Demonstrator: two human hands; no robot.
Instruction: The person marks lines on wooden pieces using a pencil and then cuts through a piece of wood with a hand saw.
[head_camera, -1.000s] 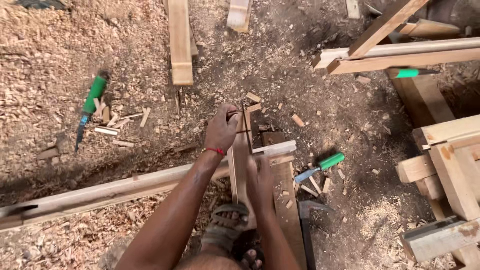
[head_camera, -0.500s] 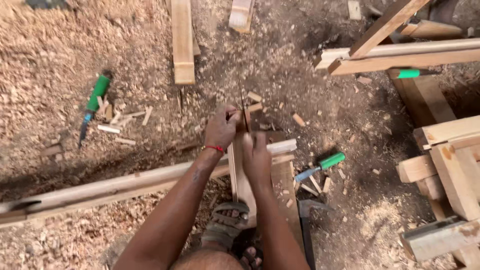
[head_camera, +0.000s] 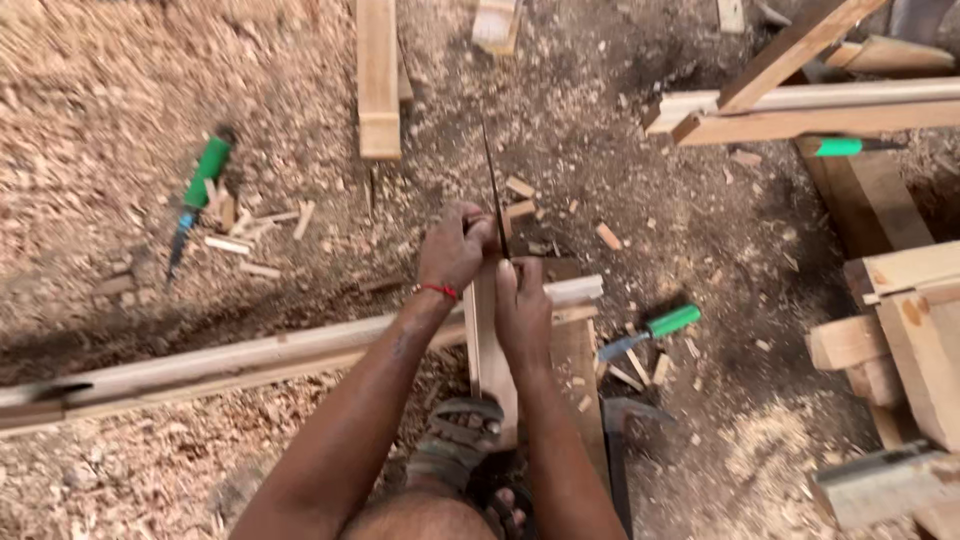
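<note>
Left fingers: closed around the near end of a thin dark blade (head_camera: 493, 190), gripping it.
Left hand (head_camera: 455, 252): knuckles up, a red thread (head_camera: 438, 290) at the wrist, just left of the blade.
Right fingers: laid flat and together on the top of an upright board (head_camera: 487, 340), tips touching the blade's right side; whether they grip anything cannot be told.
Right hand (head_camera: 522, 312): pressed down on the board, touching the left hand's side of the blade.
Blade: narrow, seen edge-on, running away from the hands over the ground, its near end at the board's top.
Board: pale wood, standing between the forearms, its lower part held by a sandalled foot (head_camera: 458, 440).
Beam (head_camera: 250, 358): long pale timber lying across behind the board, from far left to just past the hands.
Right chisel (head_camera: 652, 330): green handle, on the ground near the beam's end, among offcuts.
Left chisel (head_camera: 198, 190): green handle, well apart to the left, beside small wood chips.
Plank (head_camera: 378, 80): lying lengthwise at the top, beyond the blade tip.
Stack (head_camera: 900, 330): timber pieces at the right edge.
Ground: sawdust and shavings all over.
</note>
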